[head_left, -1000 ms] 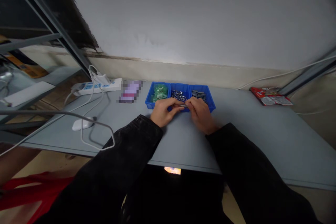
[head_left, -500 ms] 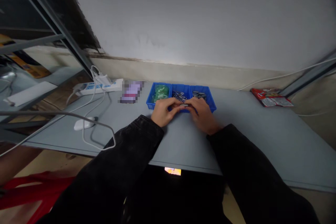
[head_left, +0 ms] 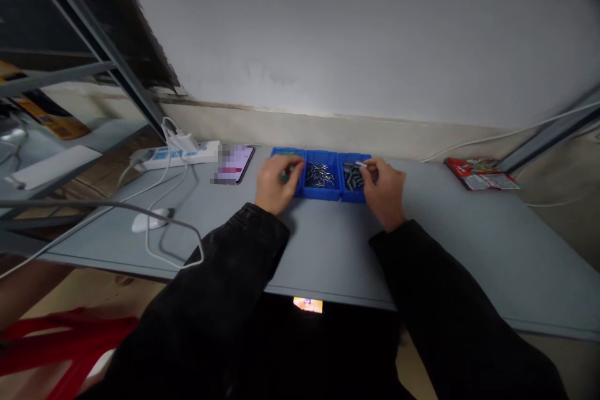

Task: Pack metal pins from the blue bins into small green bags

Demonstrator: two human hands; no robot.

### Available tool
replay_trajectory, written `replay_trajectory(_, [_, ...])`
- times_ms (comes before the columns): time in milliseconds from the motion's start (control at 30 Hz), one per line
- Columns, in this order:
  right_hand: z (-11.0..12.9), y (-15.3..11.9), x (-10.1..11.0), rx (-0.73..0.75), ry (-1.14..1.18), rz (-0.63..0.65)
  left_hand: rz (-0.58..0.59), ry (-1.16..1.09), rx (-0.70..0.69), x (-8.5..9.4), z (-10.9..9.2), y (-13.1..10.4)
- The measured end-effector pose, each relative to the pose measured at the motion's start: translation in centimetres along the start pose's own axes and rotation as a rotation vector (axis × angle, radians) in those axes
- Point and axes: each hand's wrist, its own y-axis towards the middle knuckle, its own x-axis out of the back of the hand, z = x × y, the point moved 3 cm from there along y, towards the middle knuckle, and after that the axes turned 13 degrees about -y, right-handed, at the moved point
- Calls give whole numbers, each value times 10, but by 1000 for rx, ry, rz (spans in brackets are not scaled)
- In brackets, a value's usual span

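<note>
A white power strip (head_left: 206, 152) is sitting beside a phone (head_left: 241, 165). A pale cable (head_left: 160, 257) is looping past a rounded white object (head_left: 154, 220), perhaps a mouse, and a red packet (head_left: 482, 176) is lying near the wall (head_left: 356, 44).

Smooth pale-grey wall (head_left: 356, 37), cream-coloured lower band (head_left: 300, 128) with ragged upper edge. Flat grey-blue desk (head_left: 450, 250) against it. Grey metal angle frame (head_left: 126, 84) at left, dark panel (head_left: 32, 19) beyond. Beige floor (head_left: 112, 287) below. Light dim, brightest mid-wall.
</note>
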Motion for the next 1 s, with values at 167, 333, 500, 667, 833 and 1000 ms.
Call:
replay_trajectory(167, [-11, 4, 2, -66, 55, -66, -199, 238, 179, 27, 30, 11])
replay_trajectory(333, [-8, 4, 3, -49, 75, -68, 38, 196, 529, 35, 70, 6])
replay_trajectory(500, [-5, 4, 3, -19, 108, -108, 195, 117, 762, 46, 83, -5])
replay_trajectory(667, [10, -1, 17, 50, 95, -150, 187, -17, 741, 69, 70, -25])
replay_trajectory(833, [40, -19, 44, 210, 172, -120, 147, -198, 809, 105, 40, -55])
replay_trajectory(1000, [67, -49, 67, 288, 212, -24, 191, -15, 699, 118, -11, -54])
